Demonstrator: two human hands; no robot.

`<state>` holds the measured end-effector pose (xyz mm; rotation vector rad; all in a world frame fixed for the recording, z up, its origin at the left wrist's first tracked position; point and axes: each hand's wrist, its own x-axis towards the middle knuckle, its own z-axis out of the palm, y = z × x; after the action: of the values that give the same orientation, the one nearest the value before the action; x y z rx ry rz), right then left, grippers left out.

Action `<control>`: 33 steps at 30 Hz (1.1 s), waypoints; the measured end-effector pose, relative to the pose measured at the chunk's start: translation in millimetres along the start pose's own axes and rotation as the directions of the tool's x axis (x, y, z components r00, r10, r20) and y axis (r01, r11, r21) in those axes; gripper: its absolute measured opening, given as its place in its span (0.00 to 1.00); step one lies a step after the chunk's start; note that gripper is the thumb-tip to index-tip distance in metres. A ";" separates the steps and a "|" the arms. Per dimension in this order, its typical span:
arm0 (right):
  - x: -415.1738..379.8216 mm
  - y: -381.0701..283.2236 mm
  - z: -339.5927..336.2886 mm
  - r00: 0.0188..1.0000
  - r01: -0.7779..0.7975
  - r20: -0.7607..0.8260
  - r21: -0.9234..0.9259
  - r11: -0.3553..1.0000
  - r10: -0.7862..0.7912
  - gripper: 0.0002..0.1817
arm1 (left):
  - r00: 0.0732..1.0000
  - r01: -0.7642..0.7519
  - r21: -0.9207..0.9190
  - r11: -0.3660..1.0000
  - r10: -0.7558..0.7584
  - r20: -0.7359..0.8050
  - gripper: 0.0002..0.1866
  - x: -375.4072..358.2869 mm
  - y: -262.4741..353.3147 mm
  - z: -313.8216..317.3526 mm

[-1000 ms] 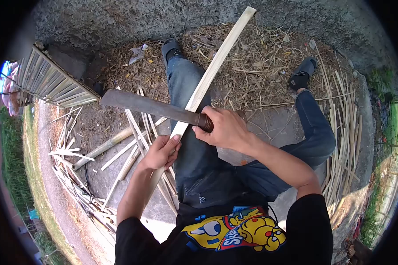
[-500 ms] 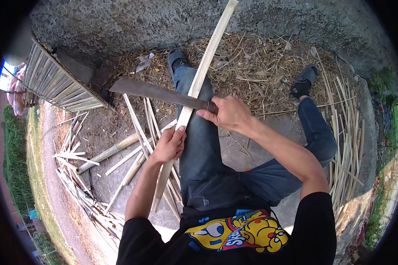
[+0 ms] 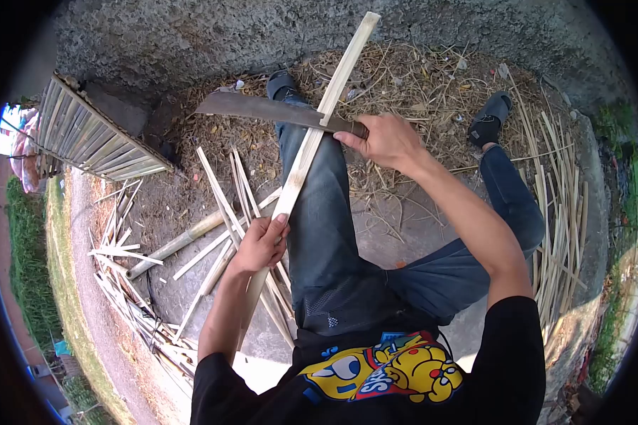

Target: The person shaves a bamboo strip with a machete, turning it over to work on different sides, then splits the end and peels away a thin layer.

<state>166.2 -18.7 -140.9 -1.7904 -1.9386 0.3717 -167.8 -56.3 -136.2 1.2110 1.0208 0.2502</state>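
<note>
A long pale bamboo strip (image 3: 306,157) slants over my left thigh, its far end up near the wall. My left hand (image 3: 264,241) is closed round its lower part, with the near end running down beside my forearm. My right hand (image 3: 390,140) grips the short handle of a machete (image 3: 262,108), whose broad dark blade points left. The blade crosses the strip about midway along its upper half, right against it. My fingers on the handle sit just right of the strip, above my knee.
Split bamboo strips (image 3: 223,205) and a round bamboo pole (image 3: 184,241) lie on the ground at left. More strips (image 3: 563,212) are piled at right. A bamboo slat panel (image 3: 96,131) stands at upper left. A rough concrete wall (image 3: 213,42) runs behind the dry litter (image 3: 397,92).
The machete has moved up along the strip, away from my body and slightly right. My left hand and the strip have shifted slightly downward.
</note>
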 end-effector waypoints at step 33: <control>-70.5 -10.7 28.8 0.977 -0.129 -0.111 0.357 0.925 0.179 0.26 | 0.990 0.097 0.054 0.994 -0.102 0.098 0.27 -7.6 7.0 -18.6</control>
<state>144.9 -86.1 -171.2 -1.6865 -1.5264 0.5851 -183.7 -46.5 -126.2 1.2017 1.0014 0.0857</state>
